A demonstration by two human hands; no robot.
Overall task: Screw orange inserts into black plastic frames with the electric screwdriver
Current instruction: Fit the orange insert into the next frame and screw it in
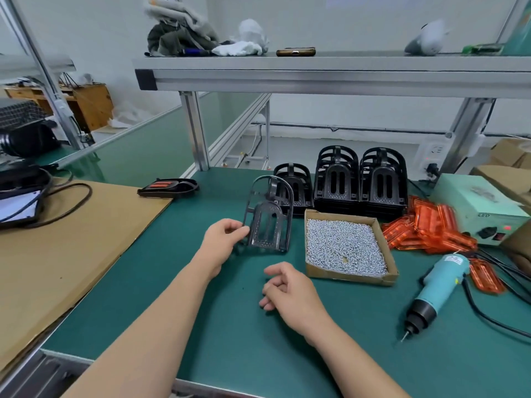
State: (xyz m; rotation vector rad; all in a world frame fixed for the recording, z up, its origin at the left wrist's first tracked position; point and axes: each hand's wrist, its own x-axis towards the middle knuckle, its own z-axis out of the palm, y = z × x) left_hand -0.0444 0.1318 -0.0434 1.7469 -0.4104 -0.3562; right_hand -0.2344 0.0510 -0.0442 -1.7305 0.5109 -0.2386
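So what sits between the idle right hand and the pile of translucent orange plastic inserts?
In the head view, a shallow brown cardboard tray of small silver screws lies between the right hand and the orange plastic inserts.

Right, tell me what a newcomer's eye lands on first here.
The orange inserts piled at the right, behind the screw box. Then the black frame that the left hand holds upright mid-table, and the blue screwdriver lying near the right edge.
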